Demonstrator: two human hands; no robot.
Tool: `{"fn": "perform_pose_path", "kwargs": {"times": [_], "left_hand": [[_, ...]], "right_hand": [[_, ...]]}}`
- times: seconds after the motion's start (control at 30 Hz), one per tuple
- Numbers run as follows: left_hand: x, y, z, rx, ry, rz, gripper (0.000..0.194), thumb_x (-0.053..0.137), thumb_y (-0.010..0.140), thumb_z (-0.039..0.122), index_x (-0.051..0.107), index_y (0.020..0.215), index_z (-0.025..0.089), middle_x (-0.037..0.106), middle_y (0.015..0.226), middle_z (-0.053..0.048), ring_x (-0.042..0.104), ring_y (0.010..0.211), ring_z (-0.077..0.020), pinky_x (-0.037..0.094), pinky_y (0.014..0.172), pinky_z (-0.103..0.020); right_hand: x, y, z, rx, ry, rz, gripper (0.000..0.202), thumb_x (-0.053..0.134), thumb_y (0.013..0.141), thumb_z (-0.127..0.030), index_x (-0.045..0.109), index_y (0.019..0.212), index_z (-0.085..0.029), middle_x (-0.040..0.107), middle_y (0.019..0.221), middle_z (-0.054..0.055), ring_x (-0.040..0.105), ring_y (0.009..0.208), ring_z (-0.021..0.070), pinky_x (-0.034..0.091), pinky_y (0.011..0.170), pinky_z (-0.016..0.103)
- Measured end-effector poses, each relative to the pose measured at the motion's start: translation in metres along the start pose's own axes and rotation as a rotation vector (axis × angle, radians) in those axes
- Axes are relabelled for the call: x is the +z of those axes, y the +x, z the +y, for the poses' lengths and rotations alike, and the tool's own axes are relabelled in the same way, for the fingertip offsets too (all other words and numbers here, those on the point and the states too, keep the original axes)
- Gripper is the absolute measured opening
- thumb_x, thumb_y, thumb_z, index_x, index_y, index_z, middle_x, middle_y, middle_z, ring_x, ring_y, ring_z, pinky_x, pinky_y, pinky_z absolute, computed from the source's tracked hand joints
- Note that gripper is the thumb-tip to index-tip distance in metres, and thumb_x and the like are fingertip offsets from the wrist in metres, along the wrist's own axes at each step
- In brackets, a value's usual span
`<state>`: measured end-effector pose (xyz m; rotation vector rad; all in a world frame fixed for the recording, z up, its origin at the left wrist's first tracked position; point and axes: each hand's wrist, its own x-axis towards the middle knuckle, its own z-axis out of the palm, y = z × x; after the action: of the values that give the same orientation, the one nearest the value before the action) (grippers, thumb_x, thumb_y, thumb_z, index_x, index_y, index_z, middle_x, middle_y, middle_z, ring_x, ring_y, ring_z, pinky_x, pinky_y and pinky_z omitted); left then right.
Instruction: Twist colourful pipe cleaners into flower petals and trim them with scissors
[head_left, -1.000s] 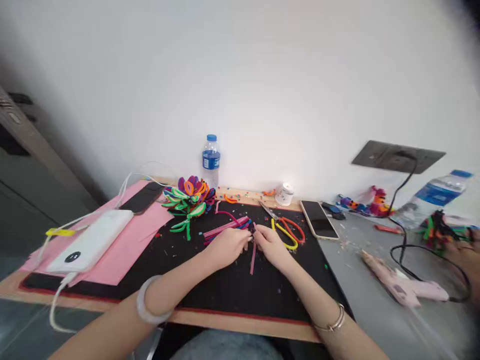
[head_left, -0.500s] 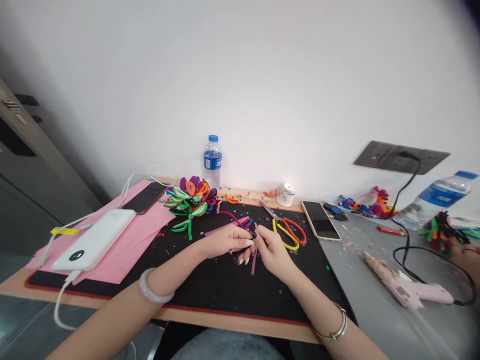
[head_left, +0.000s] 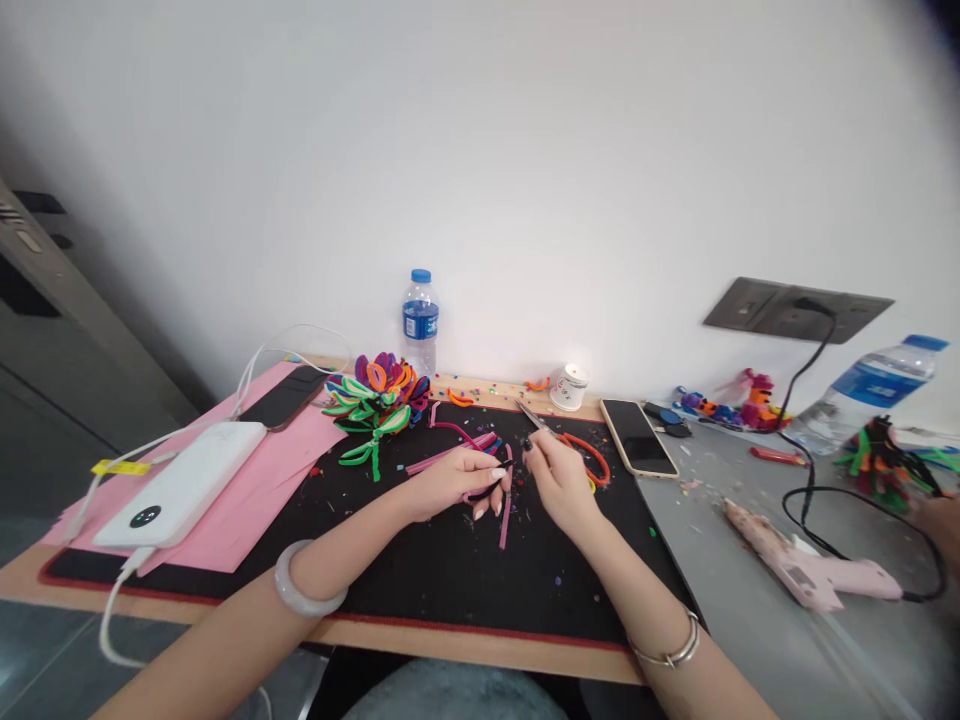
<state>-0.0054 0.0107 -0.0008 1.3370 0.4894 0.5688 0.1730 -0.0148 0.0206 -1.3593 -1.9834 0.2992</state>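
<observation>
My left hand (head_left: 457, 480) is closed, its thumb and forefinger pinching a thin black pipe cleaner (head_left: 491, 488) above the black mat. My right hand (head_left: 559, 475) is a short way to the right, fingers curled together. A small dark spot shows at its fingertips, but I cannot make out what it holds. Scissors (head_left: 602, 462) with orange and yellow handles lie just behind my right hand, which hides most of the yellow loop. A pink-purple strip (head_left: 507, 510) lies between my hands, and several pink and purple pipe cleaners (head_left: 439, 457) lie behind my left hand.
A colourful pipe-cleaner flower bunch (head_left: 382, 400) and a water bottle (head_left: 421, 325) stand behind. Pink sheets (head_left: 217, 520) carry a power bank (head_left: 184, 485) and a phone (head_left: 285, 398). To the right are a paper cup (head_left: 570, 388), another phone (head_left: 639, 438) and a corded glue gun (head_left: 814, 575).
My right hand has drawn away from my left, moving right and over the scissors' yellow handle. My left hand stays nearly in place with the black pipe cleaner. The view has shifted slightly.
</observation>
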Motion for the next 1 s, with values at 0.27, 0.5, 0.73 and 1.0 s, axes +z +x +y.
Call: {"fn": "perform_pose_path", "kwargs": {"times": [0.27, 0.5, 0.73, 1.0], "left_hand": [[-0.006, 0.005, -0.008, 0.135, 0.256, 0.322, 0.029, 0.044, 0.084, 0.037, 0.058, 0.081, 0.011, 0.06, 0.065, -0.002, 0.045, 0.038, -0.005, 0.034, 0.041, -0.017], [-0.005, 0.0, -0.004, 0.192, 0.464, 0.478, 0.029, 0.042, 0.084, 0.036, 0.06, 0.079, 0.014, 0.061, 0.068, 0.0, 0.043, 0.039, -0.0061, 0.037, 0.043, -0.018], [-0.006, -0.002, -0.001, 0.222, 0.538, 0.571, 0.028, 0.041, 0.084, 0.034, 0.062, 0.081, 0.016, 0.061, 0.069, 0.001, 0.045, 0.04, -0.0072, 0.037, 0.044, -0.019], [-0.01, -0.001, 0.002, 0.279, 0.504, 0.66, 0.027, 0.038, 0.085, 0.033, 0.059, 0.088, 0.016, 0.06, 0.071, 0.0, 0.045, 0.041, -0.0071, 0.039, 0.047, -0.019]], "right_hand": [[-0.015, 0.006, 0.042, 0.465, -0.638, -0.103, 0.028, 0.052, 0.069, -0.022, 0.046, 0.095, -0.013, 0.054, 0.097, 0.016, 0.054, 0.088, 0.0279, 0.04, 0.068, 0.032], [-0.017, 0.008, 0.057, 0.585, -0.604, -0.21, 0.015, 0.055, 0.062, -0.018, 0.051, 0.076, -0.013, 0.06, 0.073, 0.014, 0.06, 0.069, 0.0269, 0.039, 0.054, 0.029], [-0.015, 0.012, 0.049, 0.414, -0.429, -0.072, 0.013, 0.05, 0.064, -0.017, 0.049, 0.077, -0.017, 0.059, 0.071, 0.007, 0.055, 0.065, 0.0197, 0.036, 0.054, 0.026], [-0.002, 0.007, 0.022, 0.183, -0.122, -0.072, 0.027, 0.052, 0.071, -0.041, 0.041, 0.059, -0.019, 0.039, 0.052, -0.006, 0.034, 0.049, 0.0097, 0.025, 0.045, 0.02]]}}
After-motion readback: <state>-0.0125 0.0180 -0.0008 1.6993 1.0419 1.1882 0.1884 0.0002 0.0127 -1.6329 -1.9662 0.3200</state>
